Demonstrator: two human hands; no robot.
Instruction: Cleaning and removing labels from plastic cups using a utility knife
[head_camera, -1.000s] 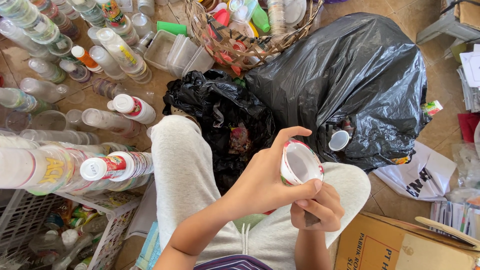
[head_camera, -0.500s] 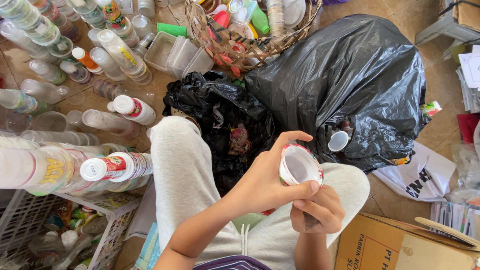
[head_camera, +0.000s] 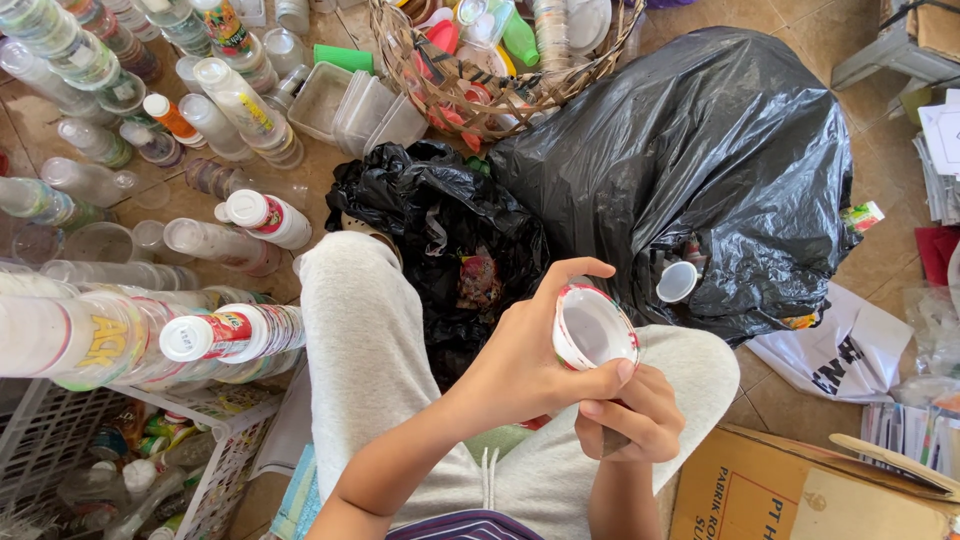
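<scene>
My left hand (head_camera: 528, 352) grips a small white plastic cup (head_camera: 592, 330) with a red-patterned rim, its mouth facing up towards me. My right hand (head_camera: 632, 412) is curled below the cup and closed around a dark object, of which only a small part shows. Both hands hover over my lap, in light grey trousers (head_camera: 362, 340). Just beyond them lies an open small black plastic bag (head_camera: 440, 230) with wrappers inside.
A large black rubbish bag (head_camera: 700, 150) with a torn hole showing cups sits ahead right. A woven basket (head_camera: 470, 105) of lids and bottles stands beyond. Stacked plastic cups (head_camera: 120, 330) lie left, over a white crate (head_camera: 60, 440). A cardboard box (head_camera: 800, 490) sits right.
The cup has tilted slightly in my left hand. My right hand has shifted a little under it. Everything around stays still.
</scene>
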